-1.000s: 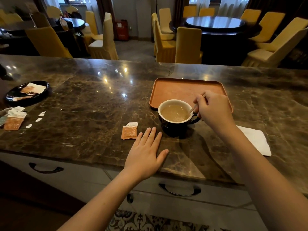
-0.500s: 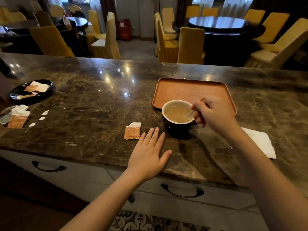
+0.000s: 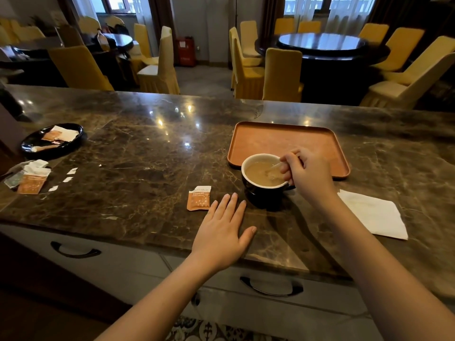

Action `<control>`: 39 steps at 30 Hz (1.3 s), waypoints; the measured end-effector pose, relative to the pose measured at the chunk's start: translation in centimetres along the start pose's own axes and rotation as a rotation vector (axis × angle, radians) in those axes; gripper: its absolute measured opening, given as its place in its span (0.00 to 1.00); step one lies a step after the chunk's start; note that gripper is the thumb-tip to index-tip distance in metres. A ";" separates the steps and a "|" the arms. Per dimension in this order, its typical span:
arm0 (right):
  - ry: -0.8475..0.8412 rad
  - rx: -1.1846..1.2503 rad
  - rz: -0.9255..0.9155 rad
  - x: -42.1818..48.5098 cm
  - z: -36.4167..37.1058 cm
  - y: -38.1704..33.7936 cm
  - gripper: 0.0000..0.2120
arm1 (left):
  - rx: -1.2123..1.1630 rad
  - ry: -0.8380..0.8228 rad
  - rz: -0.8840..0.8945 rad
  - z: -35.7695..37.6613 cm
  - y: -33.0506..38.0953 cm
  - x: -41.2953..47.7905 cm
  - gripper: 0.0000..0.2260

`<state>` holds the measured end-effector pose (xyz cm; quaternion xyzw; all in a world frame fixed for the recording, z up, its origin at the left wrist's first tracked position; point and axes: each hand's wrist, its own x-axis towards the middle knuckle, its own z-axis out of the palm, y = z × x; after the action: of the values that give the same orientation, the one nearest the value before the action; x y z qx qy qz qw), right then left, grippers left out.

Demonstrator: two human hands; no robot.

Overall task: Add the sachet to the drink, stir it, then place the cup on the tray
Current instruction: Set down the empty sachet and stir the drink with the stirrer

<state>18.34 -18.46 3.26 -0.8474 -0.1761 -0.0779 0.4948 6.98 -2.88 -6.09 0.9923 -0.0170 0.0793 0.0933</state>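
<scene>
A dark cup (image 3: 261, 195) with a white inside holds a pale brown drink and stands on the marble counter, just in front of the orange tray (image 3: 283, 139). My right hand (image 3: 307, 173) is over the cup's right rim, pinching a thin stirrer (image 3: 273, 167) whose tip is in the drink. A torn orange sachet (image 3: 198, 198) lies flat to the left of the cup. My left hand (image 3: 221, 232) rests palm down on the counter, fingers spread, between the sachet and the cup, holding nothing.
A white napkin (image 3: 374, 214) lies right of the cup. At far left are a black dish (image 3: 51, 141) with sachets, a pile of opened sachets (image 3: 32, 178) and paper scraps. The counter's front edge runs under my wrists, with drawers below.
My right hand has shifted slightly over the cup, moving the stirrer around in the drink. The left hand has stayed flat on the counter.
</scene>
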 end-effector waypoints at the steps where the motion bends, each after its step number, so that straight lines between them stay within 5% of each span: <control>1: -0.016 0.034 0.010 -0.2 0.1 0.0 0.09 | 0.000 0.000 0.000 0.0 0.0 0.0 0.30; 6: -0.103 0.049 0.024 0.1 -1.5 0.1 0.10 | -0.001 0.006 0.002 0.2 0.0 0.1 0.31; 13: 0.033 -0.123 -0.020 0.9 -1.9 0.4 0.10 | -0.006 0.013 0.001 0.3 -0.1 0.1 0.31; 28: -0.064 0.040 0.059 -0.3 -1.7 0.2 0.10 | -0.002 0.031 0.004 0.7 -0.3 0.2 0.31; 39: 0.131 -0.211 -0.175 -0.7 -2.8 -0.2 0.10 | 0.016 0.025 0.005 0.7 -0.2 0.3 0.31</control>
<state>17.77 -20.97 4.66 -0.8693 -0.2073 -0.1940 0.4047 7.35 -2.79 -6.76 0.9919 -0.0177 0.0920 0.0853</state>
